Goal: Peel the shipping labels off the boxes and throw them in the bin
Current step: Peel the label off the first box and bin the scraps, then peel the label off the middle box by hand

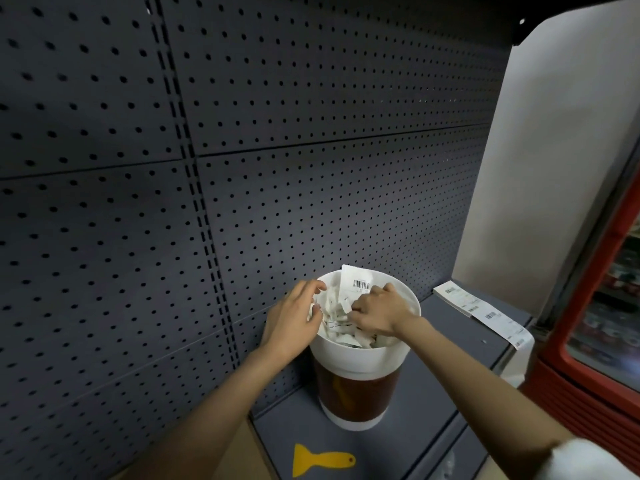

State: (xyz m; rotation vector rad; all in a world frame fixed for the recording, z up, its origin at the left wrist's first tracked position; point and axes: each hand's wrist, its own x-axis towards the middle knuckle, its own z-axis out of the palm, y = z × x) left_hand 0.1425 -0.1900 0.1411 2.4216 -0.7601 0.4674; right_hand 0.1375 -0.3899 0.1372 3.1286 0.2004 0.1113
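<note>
bin point(360, 355): round, white upper collar and white base ring, dark brown band between. stands upright on a grey shelf point(450, 341), just in front of the pegboard. filled near the rim with crumpled white paper scraps.

shipping label point(356, 284): white, barcode visible, standing up out of the far side of the bin, its top edge above the rim. lower part lost among the other scraps.

left hand point(294, 320): over the left rim of the bin, fingers curled, pinching white paper at the fingertips; thumb side toward the bin's middle.

right hand point(379, 311): inside the bin mouth on the right, fingers curled down into the scraps, gripping crumpled paper just beside the foot of the upright label. whether it holds that label itself cannot be told.

label strip point(485, 311): long white strip with several barcodes, lying flat on the shelf to the right of the bin, apart from it; its far end droops over the shelf's right edge.

scraper point(318, 459): yellow, flat, broad blade to the left, handle to the right, lying on the shelf in front of the bin, untouched.

pegboard point(277, 168): dark grey perforated panels, backing the shelf.

cooler point(602, 306): red-framed glass door at the right edge, contents blurred.
</note>
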